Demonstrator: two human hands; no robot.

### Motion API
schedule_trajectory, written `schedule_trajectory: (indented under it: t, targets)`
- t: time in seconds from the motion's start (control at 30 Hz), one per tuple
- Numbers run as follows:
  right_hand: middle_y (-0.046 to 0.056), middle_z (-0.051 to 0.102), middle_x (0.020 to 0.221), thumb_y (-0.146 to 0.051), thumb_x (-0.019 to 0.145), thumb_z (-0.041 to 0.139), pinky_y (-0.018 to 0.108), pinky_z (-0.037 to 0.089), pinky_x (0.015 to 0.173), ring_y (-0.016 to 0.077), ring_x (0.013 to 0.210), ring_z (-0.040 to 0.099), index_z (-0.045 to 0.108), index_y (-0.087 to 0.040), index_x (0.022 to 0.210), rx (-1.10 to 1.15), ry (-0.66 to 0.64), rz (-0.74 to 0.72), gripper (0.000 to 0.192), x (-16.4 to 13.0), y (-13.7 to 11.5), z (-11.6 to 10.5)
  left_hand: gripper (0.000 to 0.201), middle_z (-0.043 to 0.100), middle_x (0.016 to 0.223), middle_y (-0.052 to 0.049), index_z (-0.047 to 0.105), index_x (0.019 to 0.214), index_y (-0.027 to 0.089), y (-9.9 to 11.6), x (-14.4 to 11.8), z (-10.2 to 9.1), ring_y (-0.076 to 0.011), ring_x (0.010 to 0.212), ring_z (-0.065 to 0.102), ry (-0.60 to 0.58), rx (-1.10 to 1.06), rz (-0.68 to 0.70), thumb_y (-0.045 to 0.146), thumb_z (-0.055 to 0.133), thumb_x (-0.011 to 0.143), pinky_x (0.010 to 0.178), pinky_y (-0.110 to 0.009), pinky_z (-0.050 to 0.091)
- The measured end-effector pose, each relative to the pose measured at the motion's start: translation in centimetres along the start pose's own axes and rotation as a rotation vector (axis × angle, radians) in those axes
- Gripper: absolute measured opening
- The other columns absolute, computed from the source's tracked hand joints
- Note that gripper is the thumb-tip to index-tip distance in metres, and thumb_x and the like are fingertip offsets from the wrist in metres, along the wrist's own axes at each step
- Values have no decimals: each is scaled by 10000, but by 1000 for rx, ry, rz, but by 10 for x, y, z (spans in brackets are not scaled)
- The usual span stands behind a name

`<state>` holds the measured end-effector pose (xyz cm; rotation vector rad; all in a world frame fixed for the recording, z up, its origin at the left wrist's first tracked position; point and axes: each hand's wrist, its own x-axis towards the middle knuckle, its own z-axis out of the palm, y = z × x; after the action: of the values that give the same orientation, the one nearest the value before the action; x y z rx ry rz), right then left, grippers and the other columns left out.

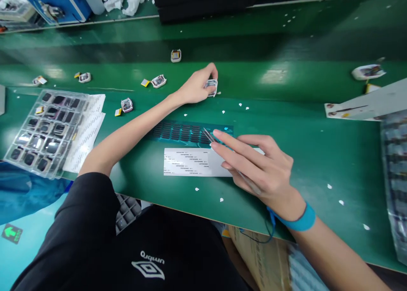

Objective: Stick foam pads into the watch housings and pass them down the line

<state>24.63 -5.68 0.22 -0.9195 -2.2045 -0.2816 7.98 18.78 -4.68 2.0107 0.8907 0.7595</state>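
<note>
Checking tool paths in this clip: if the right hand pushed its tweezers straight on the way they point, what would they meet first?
The right hand aims its tweezers up-left. The tips already sit at the sheet of dark pads, so that comes first, though whether they touch is unclear.

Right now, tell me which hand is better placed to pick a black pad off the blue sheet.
Right. The right hand holds tweezers with tips already at the blue sheet. The left hand is farther off, gripping a small module.

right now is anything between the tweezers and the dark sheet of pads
Nothing visible. The tweezers in the right hand have their tips right over the dark sheet; the left hand holds a small part farther back.
</note>
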Motion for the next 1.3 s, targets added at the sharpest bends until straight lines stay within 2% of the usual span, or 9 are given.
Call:
schedule_trajectory:
  t: [0.1,0.17,0.27,0.37,0.5,0.63,0.83,1.2,1.3]
  targets:
    - [53,753,1364,-226,1056,599,506,573,1051,271,1120,717,649,-277,1409,46,44,102,360,-2,0,3,118,750,912,-27,593,984,255,39,-38,-1,-244,946,731,141,-180,-19,271,693,924,957,-378,527]
    - [43,788,1286,-189,1059,569,556,548,1100,274,1119,732,656,-292,1370,107,70,164,339,-4,1,5,136,734,861,-8,591,1037,256,68,-68,1,-192,765,716,156,-312,-75,362,659,986,813,-331,548]
    - [28,817,1033,-113,1055,508,433,641,826,228,864,751,664,-288,1299,193,96,200,339,-6,1,7,150,722,870,-7,608,1082,237,104,-110,7,-115,547,635,92,-460,-237,376,604,1026,587,-266,511]
    - [-24,754,790,-74,1045,505,314,521,524,160,571,647,661,-303,1279,126,105,253,363,-7,0,7,131,706,856,0,609,1103,223,123,-141,14,-97,492,639,-42,-605,-275,330,551,1053,508,-250,523]
    - [-63,731,704,-158,1029,645,267,418,422,105,455,594,665,-264,1219,2,39,313,218,-5,0,8,95,698,936,-6,571,1088,211,122,-158,22,-140,708,779,-166,-800,-236,253,624,1021,680,-260,658]
    - [-44,774,796,-169,984,734,234,413,445,94,541,666,673,-250,1098,14,16,340,152,-5,2,11,139,683,965,-11,538,1105,203,111,-160,29,-135,790,790,-136,-877,-187,289,623,1037,761,-258,689]
    - [-28,769,794,-97,946,733,279,312,431,95,562,650,702,-243,1032,33,43,359,172,-5,-1,10,97,644,993,-18,547,1119,198,112,-162,34,-123,861,740,-28,-791,-144,216,575,1028,838,-289,710]
    - [-18,784,814,-94,959,726,264,361,450,86,551,650,702,-231,1128,30,53,370,218,-8,-9,12,152,667,947,-22,567,1136,188,125,-167,33,-112,817,706,38,-540,-121,152,548,990,777,-246,659]
    - [-29,741,696,-90,942,748,271,338,421,90,491,614,723,-207,1098,15,108,356,196,-6,-10,10,129,686,944,-28,573,1117,189,132,-168,30,-111,801,704,49,-537,-126,151,546,996,742,-240,651]
